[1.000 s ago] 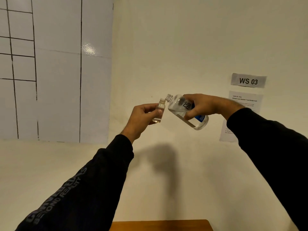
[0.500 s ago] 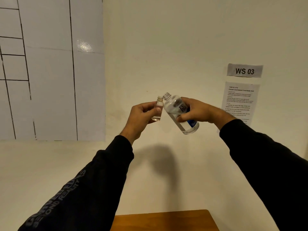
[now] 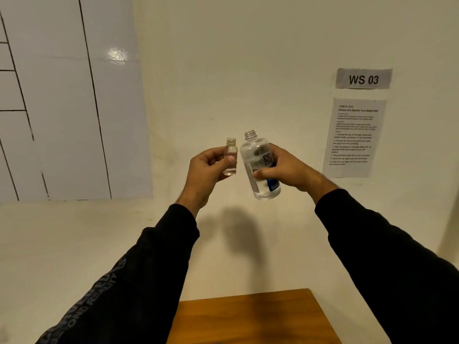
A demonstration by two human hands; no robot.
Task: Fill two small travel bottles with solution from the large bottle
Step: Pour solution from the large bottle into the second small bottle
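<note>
Item: small travel bottle [image 3: 230, 157], clear, cylindrical, threaded neck uncapped, upright; a little liquid at the base. Pinched between left hand [image 3: 208, 170] thumb and fingers.

Item: large bottle [image 3: 259, 165], just right of the travel bottle, clear with blue label, open mouth, near upright. Right hand [image 3: 285, 170] wraps its body.

Handling advice: bring mouth to mouth before tilting; pour slowly, since the neck is narrow.

Below the travel bottle: wooden counter [image 3: 250, 316].

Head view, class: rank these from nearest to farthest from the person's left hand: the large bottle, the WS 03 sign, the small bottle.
1. Small bottle: held in the left hand itself.
2. Large bottle: just to its right, in the right hand.
3. WS 03 sign: on the wall, upper right.
</note>
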